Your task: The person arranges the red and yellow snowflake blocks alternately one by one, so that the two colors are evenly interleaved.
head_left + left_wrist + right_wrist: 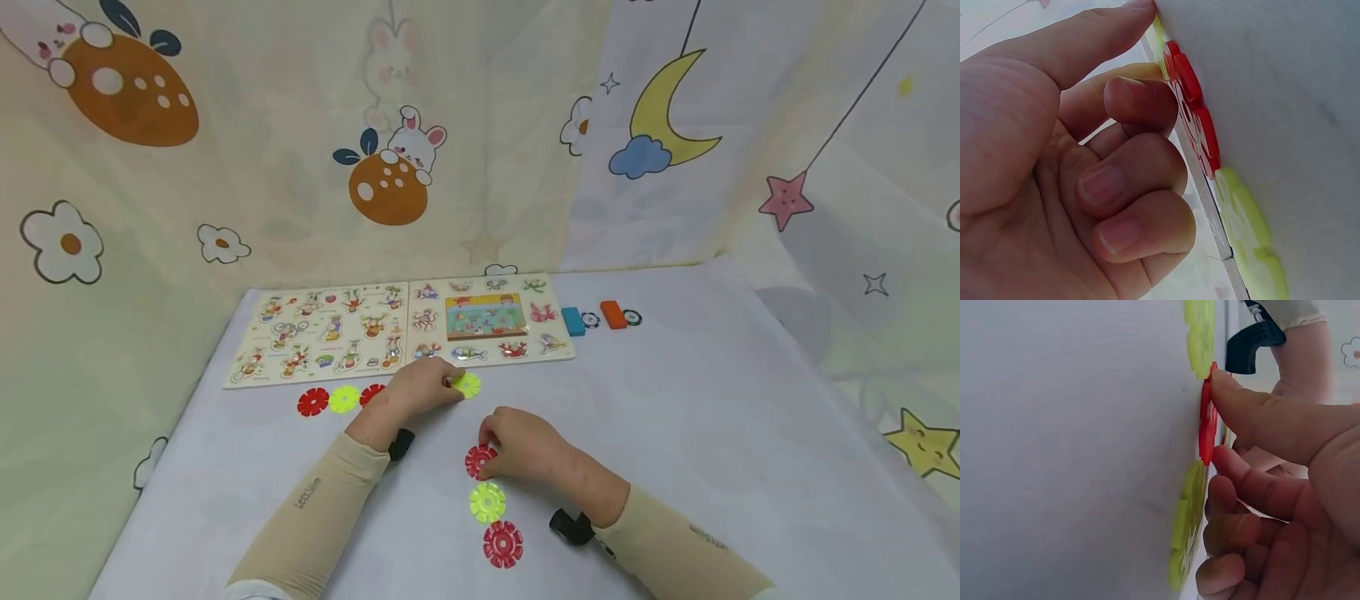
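1. While the left hand [414, 392] pinches the rim of a yellow-green disc [467, 385] between thumb and finger, the right hand [528, 447] likewise pinches a red disc [480, 462], its thumb and fingertip on opposite edges.
2. The wrist views show the other fingers of both hands bent in toward the palms.
3. The pinched yellow-green disc is just in front of the right picture board [430, 337], at the end of a row.
4. Leftward in that row are a partly hidden red disc [371, 392] behind the left hand, a second yellow-green disc [344, 399] and an outer red disc [312, 402].
5. The pinched red disc is at the far end of another line; toward the person come a third yellow-green disc [487, 503], just beside it, and the nearest red disc [502, 545].
6. Whether neighbouring discs touch, I cannot tell everywhere.
7. The left picture board [311, 342] adjoins the right one along the back of the white bench [712, 417].
8. Right of the boards lie a blue block [573, 322] and an orange block [612, 315].
9. Beige sleeves [315, 517] cover both forearms.
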`<action>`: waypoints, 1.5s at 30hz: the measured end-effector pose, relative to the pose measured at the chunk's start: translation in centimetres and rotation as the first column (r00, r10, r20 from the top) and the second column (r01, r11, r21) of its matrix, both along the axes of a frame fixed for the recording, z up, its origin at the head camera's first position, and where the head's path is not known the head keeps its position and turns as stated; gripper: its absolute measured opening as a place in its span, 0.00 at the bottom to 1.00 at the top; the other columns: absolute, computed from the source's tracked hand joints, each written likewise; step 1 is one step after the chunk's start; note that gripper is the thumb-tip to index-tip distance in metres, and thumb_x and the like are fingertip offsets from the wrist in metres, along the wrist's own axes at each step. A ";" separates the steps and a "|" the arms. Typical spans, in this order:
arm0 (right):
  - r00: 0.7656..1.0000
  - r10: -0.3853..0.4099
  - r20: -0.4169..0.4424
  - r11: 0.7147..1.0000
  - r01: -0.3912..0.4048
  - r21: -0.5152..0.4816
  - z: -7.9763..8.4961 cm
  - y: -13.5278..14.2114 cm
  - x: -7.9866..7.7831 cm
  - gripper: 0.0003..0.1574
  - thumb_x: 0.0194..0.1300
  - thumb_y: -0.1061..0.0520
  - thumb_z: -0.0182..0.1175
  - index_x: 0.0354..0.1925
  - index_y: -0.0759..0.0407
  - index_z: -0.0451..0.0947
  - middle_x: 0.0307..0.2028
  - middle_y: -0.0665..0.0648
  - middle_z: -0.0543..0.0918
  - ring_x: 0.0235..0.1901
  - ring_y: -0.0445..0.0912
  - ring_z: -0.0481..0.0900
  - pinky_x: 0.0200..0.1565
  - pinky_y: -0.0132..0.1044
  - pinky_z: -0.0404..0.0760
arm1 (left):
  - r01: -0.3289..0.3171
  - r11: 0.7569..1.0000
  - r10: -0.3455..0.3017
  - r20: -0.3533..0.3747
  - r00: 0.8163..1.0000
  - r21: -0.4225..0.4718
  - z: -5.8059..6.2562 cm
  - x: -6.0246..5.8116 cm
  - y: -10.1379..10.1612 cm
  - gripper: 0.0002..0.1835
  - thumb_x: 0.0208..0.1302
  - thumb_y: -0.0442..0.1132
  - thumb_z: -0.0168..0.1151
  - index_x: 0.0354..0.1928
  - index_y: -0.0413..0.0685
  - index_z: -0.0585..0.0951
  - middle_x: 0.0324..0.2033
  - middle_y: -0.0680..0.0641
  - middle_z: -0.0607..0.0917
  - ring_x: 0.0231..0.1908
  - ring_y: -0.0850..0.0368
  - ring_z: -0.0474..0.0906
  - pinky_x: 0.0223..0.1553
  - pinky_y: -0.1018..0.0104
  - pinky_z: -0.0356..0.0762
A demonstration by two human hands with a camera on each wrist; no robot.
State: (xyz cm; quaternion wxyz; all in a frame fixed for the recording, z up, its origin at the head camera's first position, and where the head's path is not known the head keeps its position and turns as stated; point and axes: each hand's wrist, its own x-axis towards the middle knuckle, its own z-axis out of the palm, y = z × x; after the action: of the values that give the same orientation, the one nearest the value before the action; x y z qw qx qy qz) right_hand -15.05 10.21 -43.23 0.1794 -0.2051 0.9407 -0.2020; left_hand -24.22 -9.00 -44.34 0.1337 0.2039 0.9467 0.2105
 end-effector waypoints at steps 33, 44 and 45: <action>0.899 -0.425 0.107 0.881 0.438 -0.181 -0.4 3.2 -7.7 0.22 0.50 0.54 0.73 0.42 0.57 0.77 0.36 0.54 0.76 0.35 0.48 0.72 0.34 0.35 0.74 | 0.066 0.998 -0.066 -0.008 0.998 -0.007 0.7 0.0 2.5 0.23 0.55 0.48 0.68 0.54 0.52 0.81 0.31 0.53 0.83 0.29 0.60 0.73 0.33 0.64 0.71; 0.910 -0.402 0.105 0.886 0.415 -0.205 -0.7 2.5 -8.1 0.20 0.49 0.56 0.73 0.40 0.57 0.76 0.36 0.53 0.77 0.35 0.48 0.73 0.34 0.34 0.75 | 0.040 0.999 -0.040 0.004 0.999 -0.020 0.4 -0.7 5.1 0.23 0.55 0.48 0.69 0.53 0.52 0.82 0.36 0.54 0.81 0.34 0.58 0.71 0.31 0.66 0.70; 0.912 -0.397 0.103 0.889 0.410 -0.204 -0.7 2.5 -8.1 0.20 0.50 0.56 0.73 0.40 0.57 0.76 0.36 0.53 0.77 0.35 0.48 0.73 0.34 0.34 0.75 | 0.028 1.000 -0.028 0.006 1.000 -0.014 0.3 -0.7 5.0 0.23 0.55 0.48 0.69 0.53 0.53 0.82 0.35 0.54 0.81 0.34 0.58 0.71 0.31 0.66 0.70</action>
State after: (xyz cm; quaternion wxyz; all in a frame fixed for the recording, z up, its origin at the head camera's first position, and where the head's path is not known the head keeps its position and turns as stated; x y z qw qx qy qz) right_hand -23.14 12.72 -43.90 0.1369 -0.0178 0.9287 -0.3442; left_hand -24.89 -3.96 -44.03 0.1407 0.2157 0.9448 0.2024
